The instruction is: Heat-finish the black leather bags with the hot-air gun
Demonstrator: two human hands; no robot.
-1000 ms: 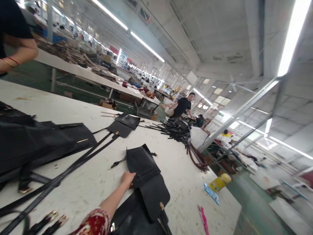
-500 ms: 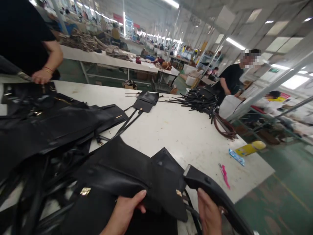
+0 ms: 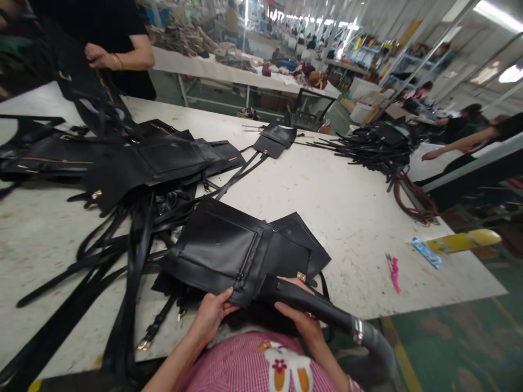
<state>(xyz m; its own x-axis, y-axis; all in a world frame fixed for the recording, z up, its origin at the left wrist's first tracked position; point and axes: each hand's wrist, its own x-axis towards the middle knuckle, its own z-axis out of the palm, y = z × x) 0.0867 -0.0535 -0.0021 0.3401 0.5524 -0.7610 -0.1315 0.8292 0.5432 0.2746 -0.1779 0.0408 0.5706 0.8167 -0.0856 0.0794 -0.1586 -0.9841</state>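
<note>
Bag panel (image 3: 220, 253) flat on table (image 3: 335, 218) | your left hand (image 3: 212, 313) pinches its edge | right hand (image 3: 302, 321) grips black nozzle (image 3: 314, 305).

Single head view: we look forward and down from above our own hands, close over near edge of white table (image 3: 327, 201), far workshop rows beyond.

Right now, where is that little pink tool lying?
In the head view the pink tool lies on the white table, to the person's right, near the table's right edge, between the black leather panel and the blue packet.
</note>
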